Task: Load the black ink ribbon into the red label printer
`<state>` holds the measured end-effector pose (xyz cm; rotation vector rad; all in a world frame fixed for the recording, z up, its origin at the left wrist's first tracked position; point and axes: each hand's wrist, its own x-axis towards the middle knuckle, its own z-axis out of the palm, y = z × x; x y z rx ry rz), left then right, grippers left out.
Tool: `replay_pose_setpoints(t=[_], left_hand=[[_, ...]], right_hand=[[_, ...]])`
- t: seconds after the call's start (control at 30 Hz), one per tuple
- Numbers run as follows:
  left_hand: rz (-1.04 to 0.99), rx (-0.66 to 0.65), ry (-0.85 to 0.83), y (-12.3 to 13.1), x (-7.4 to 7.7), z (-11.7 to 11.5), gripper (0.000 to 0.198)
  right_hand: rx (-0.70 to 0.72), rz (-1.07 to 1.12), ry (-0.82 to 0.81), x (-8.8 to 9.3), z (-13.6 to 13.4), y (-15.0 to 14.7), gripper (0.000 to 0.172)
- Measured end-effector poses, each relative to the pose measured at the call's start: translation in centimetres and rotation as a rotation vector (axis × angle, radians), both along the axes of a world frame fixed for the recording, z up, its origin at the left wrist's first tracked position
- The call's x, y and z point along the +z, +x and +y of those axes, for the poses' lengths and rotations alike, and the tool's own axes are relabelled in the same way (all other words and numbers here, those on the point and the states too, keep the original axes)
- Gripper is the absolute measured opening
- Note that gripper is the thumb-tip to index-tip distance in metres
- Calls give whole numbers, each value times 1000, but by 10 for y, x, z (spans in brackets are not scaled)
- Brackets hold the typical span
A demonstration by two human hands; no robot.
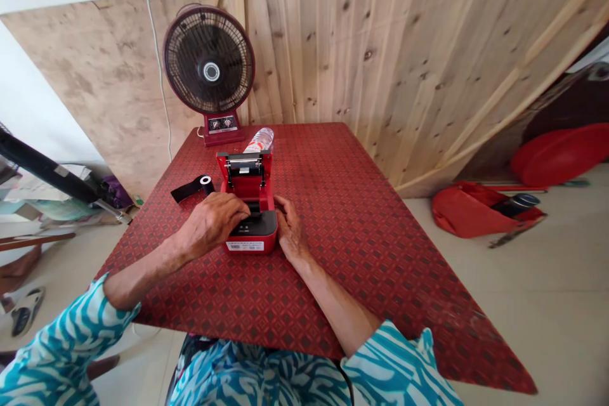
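A small red printer (250, 238) with its lid raised sits on the red patterned table (361, 228). My left hand (214, 219) lies over the printer's top, its fingers curled down into the open bay; what they touch is hidden. Along the printer's right side rests my right hand (288, 228), fingers held together against the casing. A black ribbon roll (200, 184) with a loose strip lies on the table just left of the printer.
A red table fan (209, 70) stands at the table's back edge, with a clear water bottle (261, 139) lying behind the printer. A red bag (480, 212) and a red basin (561, 152) are on the floor to the right. Wooden panels form the wall.
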<state>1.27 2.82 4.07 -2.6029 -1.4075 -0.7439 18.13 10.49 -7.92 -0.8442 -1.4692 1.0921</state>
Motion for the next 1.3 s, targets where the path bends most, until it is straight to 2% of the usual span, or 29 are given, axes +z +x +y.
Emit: replay_pose_setpoints(t=[0.27,0.5,0.63,0.73,0.83,0.93,1.07,1.2,1.3], left_hand=[[38,-19,114,6,-18,-36,15],[-23,-6,261,11,-32,-40,14],[-140,12,343,16,-45,-40,14],[-180,-4,331,16,-55,-41,19],[-196,-14,331,14,-62,-44,27],[-200,-20,325,12,-67,-46,31],[-204,-9,311,12,-68,-47,31],[-219,-12,321,13,-67,-47,30],[-229,-24,295,13,-66,-49,30]], right_hand=[[-19,29,-29,-4,3,-2,29],[-13,46,-96,-4,-3,-1,32],[-99,57,-153,-3,12,1,39],[-159,45,-87,10,38,0,46],[-82,5,-73,33,61,-8,54],[3,14,-80,49,73,-17,53],[-23,14,-43,52,63,-11,46],[-42,-101,146,43,30,9,36],[-51,-124,104,36,12,16,30]])
